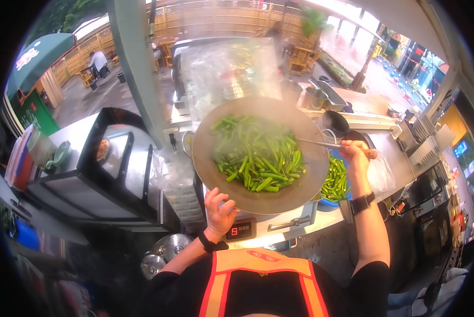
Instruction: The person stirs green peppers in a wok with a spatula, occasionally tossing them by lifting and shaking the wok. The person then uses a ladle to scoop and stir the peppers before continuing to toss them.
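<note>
A large wok (307, 185) stands in front of me with cut green beans (263, 166) piled in its middle, steam rising off them. My right hand (357, 153) is closed around the wooden handle of a long metal cooking utensil (321, 143). Its shaft reaches over the wok's right rim toward the beans; its head does not show. At the wok's near left rim is my left hand (219, 211), fingers loosely curled and apart, nothing visible in it. A blue basin (329, 202) holding more green pods (336, 179) sits to the right, partly behind the wok.
Below the wok, a red digital display (240, 230) sits on the cooker's front. Metal pot lids (173, 245) lie low to the left. A black-framed counter unit (123, 142) stands left, a dark pot (335, 124) beyond the right rim, and stacked plates (424, 150) farther right.
</note>
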A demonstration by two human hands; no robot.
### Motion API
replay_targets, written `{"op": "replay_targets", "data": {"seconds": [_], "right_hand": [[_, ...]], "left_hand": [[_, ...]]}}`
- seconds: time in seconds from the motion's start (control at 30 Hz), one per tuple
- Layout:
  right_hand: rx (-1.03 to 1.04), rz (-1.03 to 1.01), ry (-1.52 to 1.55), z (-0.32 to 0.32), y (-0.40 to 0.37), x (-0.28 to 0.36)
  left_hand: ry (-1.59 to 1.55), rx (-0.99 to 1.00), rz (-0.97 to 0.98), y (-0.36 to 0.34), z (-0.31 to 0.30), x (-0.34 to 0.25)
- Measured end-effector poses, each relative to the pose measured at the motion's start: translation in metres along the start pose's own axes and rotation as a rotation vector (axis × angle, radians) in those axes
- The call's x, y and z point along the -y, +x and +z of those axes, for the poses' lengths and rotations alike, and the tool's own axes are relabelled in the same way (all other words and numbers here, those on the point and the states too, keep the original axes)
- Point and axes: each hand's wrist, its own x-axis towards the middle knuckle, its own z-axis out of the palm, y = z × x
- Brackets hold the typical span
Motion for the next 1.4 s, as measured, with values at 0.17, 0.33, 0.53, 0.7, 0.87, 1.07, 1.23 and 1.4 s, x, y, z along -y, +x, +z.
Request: {"op": "replay_targets", "data": {"seconds": [0.17,0.33,0.53,0.7,0.87,1.07,1.23,1.4], "right_hand": [[0.009,0.171,0.157,0.036,0.002,-0.031],[0.337,-0.11,0.131,0.066,-0.047,-0.01],[0.516,-0.382,-0.043,0.051,-0.103,0.032],[0.609,-0.537,-0.287,0.03,-0.146,0.071],[0.776,-0.771,-0.499,0.037,-0.175,0.134],[0.529,-0.889,-0.671,0.037,-0.167,0.154],[0.253,-0.485,-0.42,0.024,-0.084,0.123],[0.034,0.115,-0.313,0.036,-0.024,0.108]], "left_hand": [[-0.007,0.013,-0.011,0.0,-0.001,0.0],[-0.003,0.015,-0.015,-0.001,0.001,0.001],[-0.004,0.012,-0.011,0.0,0.0,-0.001],[-0.015,0.014,-0.011,0.002,0.0,-0.001],[-0.018,0.012,-0.008,0.002,0.0,-0.001],[-0.007,-0.017,0.0,0.002,0.002,-0.001],[-0.016,0.0,0.002,0.003,0.0,-0.001],[-0.014,-0.013,-0.007,0.001,0.0,-0.001]]}}
